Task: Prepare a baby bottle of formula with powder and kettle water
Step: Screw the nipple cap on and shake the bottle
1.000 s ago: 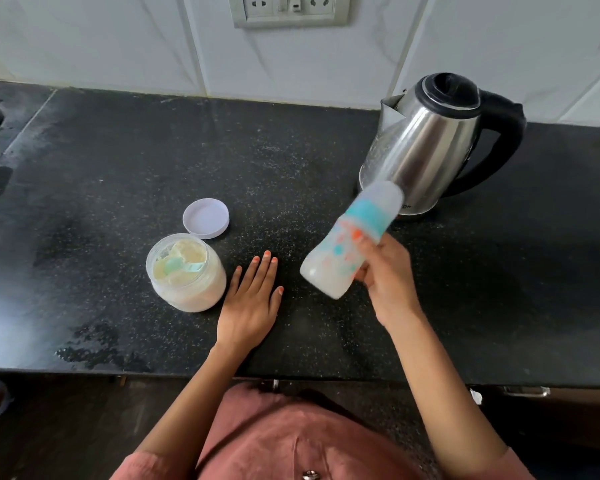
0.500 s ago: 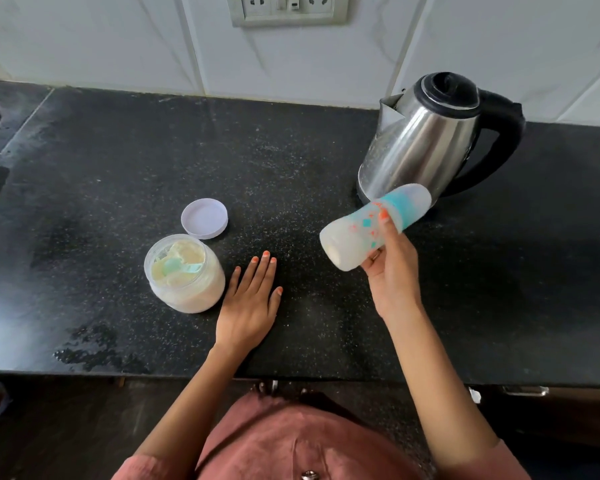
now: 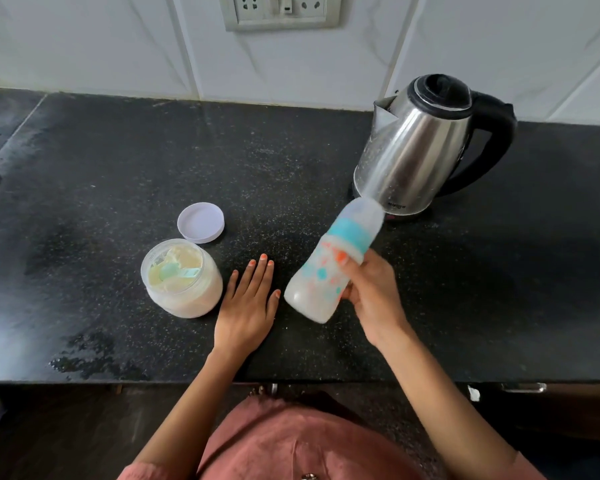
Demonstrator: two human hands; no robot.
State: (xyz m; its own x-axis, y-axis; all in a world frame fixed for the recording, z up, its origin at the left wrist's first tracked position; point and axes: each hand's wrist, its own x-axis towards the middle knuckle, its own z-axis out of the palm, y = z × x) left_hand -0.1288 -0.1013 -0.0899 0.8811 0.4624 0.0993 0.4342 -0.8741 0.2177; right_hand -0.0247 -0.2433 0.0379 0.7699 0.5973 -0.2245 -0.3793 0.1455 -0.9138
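My right hand (image 3: 371, 292) grips a capped baby bottle (image 3: 326, 268) with a teal collar and a clear cap, holding it tilted above the counter; white liquid fills its lower part and it looks motion-blurred. My left hand (image 3: 248, 303) lies flat, palm down, on the black counter (image 3: 118, 168), holding nothing. Left of it stands an open jar of formula powder (image 3: 182, 278) with a teal scoop (image 3: 174, 271) lying in the powder. The jar's lilac lid (image 3: 201, 222) rests behind it. A steel kettle (image 3: 420, 147) with a black lid and handle stands at the back right.
A white tiled wall with a socket plate (image 3: 279, 10) rises behind the counter. Wet patches mark the counter's front left (image 3: 84, 355). The counter's front edge runs just before my body, with drawer handles (image 3: 523, 388) below it.
The bottle has swung from steeply tilted to almost level and back to steeply tilted, with its base now lower and nearer me. My left hand, the jar and the kettle have stayed put.
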